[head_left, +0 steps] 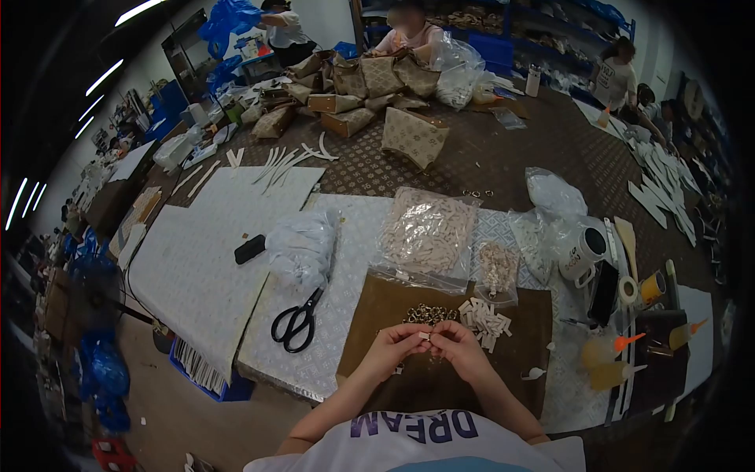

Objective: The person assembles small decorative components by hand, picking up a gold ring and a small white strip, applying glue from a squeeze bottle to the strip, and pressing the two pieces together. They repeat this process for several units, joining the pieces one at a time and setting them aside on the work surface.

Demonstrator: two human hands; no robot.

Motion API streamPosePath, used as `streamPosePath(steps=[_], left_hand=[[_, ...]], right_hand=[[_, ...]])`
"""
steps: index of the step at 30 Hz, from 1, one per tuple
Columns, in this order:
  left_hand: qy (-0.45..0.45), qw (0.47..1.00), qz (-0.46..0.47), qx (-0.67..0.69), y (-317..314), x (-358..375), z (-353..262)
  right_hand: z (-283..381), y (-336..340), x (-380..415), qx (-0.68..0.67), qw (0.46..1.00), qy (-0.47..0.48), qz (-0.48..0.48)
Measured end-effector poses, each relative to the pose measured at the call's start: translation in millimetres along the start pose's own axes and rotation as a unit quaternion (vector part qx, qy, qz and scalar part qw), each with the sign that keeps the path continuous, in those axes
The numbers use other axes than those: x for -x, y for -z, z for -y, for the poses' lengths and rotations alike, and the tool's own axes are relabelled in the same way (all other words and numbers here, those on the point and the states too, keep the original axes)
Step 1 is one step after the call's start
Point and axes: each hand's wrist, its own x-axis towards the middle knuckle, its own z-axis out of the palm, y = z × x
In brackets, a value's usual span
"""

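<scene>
Close together over a brown mat (362, 334), my left hand (393, 348) and my right hand (462, 350) meet fingertip to fingertip. Between them is a small white tab (425, 336), pinched by both hands. Whether a metal ring is also in my right fingers is too small to make out. Just beyond the fingertips lies a pile of shiny metal rings (431, 314). A heap of loose white tabs (486, 322) is to its right. Farther back rests a clear bag of pale pink pieces (429, 232), with a smaller bag (497, 269) beside it.
Black-handled scissors (294, 324) and a white plastic bag (303, 248) lie left. At right are a mug (580, 256), a phone (603, 293), tape (627, 289) and glue bottles (602, 354). Patterned bags (354, 79) are heaped at the back, where other people work.
</scene>
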Motion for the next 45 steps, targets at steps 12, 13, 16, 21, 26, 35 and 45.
streamPosePath(steps=[12,13,16,21,26,35,45], left_hand=[[-0.091,0.986,-0.077,-0.115,-1.4,3.7,6.1],[-0.097,0.984,-0.083,-0.123,-2.8,4.3,6.8],[-0.113,0.981,-0.094,-0.129,-2.8,4.8,8.8],[-0.104,0.984,-0.084,-0.119,-4.1,7.9,8.7],[-0.097,0.983,-0.093,-0.128,-5.4,10.3,7.8],[-0.088,0.988,-0.104,-0.069,7.6,16.0,11.1],[0.064,0.991,-0.089,0.077,-6.1,24.4,20.3]], right_hand=[[-8.6,-3.4,-0.3,0.236,0.965,0.115,-0.015],[-8.1,-6.0,-0.2,0.249,0.960,0.121,-0.025],[-6.7,-6.0,-0.5,0.239,0.966,0.098,-0.033],[-16.1,5.5,-3.9,0.217,0.971,0.102,-0.007],[-14.2,0.9,-1.5,0.204,0.973,0.101,-0.019],[-0.4,-22.8,26.8,0.215,0.961,0.154,-0.077],[-62.6,51.6,140.6,0.355,0.702,0.334,-0.520]])
